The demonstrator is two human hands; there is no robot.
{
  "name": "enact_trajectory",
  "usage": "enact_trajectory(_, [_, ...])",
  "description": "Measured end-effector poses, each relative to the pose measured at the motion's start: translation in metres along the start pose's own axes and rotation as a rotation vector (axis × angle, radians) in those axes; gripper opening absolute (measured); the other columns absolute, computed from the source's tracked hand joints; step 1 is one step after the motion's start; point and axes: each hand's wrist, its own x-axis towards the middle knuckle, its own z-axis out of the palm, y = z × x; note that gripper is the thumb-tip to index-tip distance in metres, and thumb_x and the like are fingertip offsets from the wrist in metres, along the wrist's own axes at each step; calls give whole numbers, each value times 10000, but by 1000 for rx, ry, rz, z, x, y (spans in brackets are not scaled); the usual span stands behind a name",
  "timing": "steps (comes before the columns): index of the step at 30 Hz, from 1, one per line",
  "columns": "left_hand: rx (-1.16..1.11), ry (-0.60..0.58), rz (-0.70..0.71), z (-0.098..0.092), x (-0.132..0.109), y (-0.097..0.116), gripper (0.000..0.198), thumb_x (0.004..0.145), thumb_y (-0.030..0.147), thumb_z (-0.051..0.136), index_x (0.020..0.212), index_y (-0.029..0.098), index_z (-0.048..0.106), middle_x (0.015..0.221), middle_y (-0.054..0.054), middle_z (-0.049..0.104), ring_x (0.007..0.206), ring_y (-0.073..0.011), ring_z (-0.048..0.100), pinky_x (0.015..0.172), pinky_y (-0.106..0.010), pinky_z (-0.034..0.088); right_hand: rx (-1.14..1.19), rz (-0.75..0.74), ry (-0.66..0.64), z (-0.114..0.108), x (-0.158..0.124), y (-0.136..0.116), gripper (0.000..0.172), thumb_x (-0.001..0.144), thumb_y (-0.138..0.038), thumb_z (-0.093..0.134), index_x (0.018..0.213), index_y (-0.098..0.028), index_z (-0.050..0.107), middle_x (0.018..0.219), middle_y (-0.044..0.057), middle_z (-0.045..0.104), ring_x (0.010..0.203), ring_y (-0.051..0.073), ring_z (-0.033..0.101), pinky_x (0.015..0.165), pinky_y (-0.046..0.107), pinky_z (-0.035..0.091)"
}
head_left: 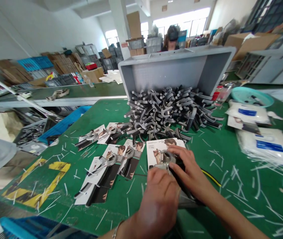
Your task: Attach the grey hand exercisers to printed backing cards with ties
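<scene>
A hand grip strengthener (pixel 168 156) with a metal spring lies on a printed card (pixel 152 149) in front of me. My right hand (pixel 187 167) reaches over it from the right, thumb and fingers pressed on its curved grey top. My left hand (pixel 160 199), with a bracelet at the wrist, is closed near the lower edge of the card; what its fingers pinch is hidden. Below my hands the strengthener's dark handles are mostly covered. To the left lie several carded strengtheners (pixel 108 162), some with white ties through them.
A tipped grey crate (pixel 166 71) spills a heap of loose strengtheners (pixel 163 113). Bags of white ties (pixel 268 146) and a turquoise dish (pixel 252 96) are on the right. Cut tie ends litter the green table (pixel 94 222). A yellow-and-black handle (pixel 212 178) lies beside my right forearm. A person (pixel 171 38) is beyond the crate.
</scene>
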Motion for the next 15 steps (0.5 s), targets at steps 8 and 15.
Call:
enact_trajectory(8, [201, 92, -287, -8, -43, 3, 597, 806, 438, 731, 1265, 121, 519, 1250, -182, 558, 1178, -360, 476, 1005, -547, 368, 8, -43, -90, -24, -13, -9, 139, 982, -254, 512, 1094, -237, 592, 1166, 58, 623, 1131, 225, 533, 991, 411, 420])
enact_trajectory(15, [71, 42, -396, -20, -46, -7, 145, 901, 185, 575, 1044, 163, 589, 968, -103, 616, 964, -262, 580, 904, -449, 474, -466, -245, -295, -14, -48, -51, 55, 884, -218, 656, 929, -188, 651, 897, 63, 653, 877, 276, 550, 808, 440, 435])
